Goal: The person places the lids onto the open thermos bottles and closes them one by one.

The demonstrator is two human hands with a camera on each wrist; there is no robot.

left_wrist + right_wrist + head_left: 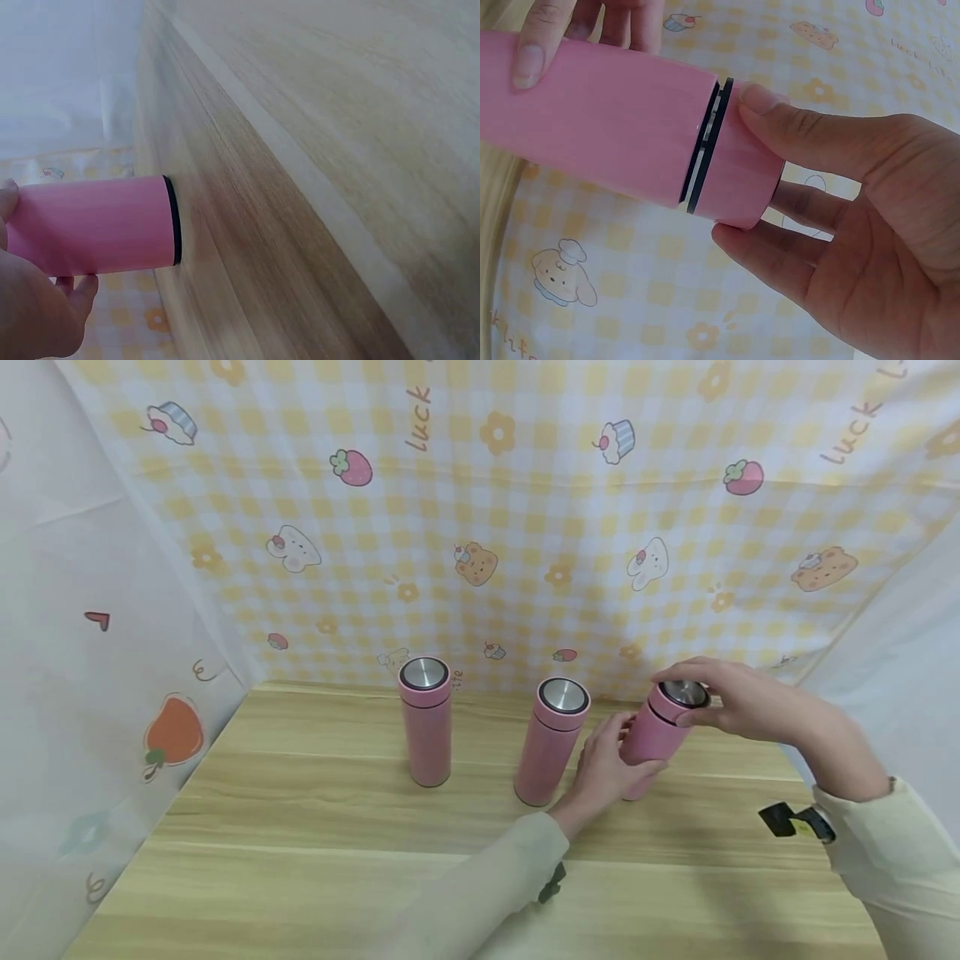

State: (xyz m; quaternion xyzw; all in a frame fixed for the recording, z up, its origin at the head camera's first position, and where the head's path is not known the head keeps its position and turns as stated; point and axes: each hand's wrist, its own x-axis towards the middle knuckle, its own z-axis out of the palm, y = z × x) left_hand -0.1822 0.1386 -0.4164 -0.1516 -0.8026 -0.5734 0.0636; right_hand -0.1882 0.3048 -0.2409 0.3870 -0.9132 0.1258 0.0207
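Observation:
A pink thermos flask [651,742] stands at the right of the table, its base at the tabletop in the left wrist view. My left hand [606,767] grips its body [592,116], thumb on the near side and fingers round the other. The right hand [742,700] holds the pink lid [742,161] between thumb and fingers; the lid's steel top [684,692] is partly covered. A narrow gap with a silvery band shows between lid and body in the right wrist view. Just left of my left hand stands a second pink thermos flask [547,756], its lid on.
Farther left is a third pink thermos flask [427,735], upright with its lid on. The wood-grain table [300,860] meets a yellow checked cloth [525,510] at the back. White cloth [82,693] hangs at the left side, and more at the right.

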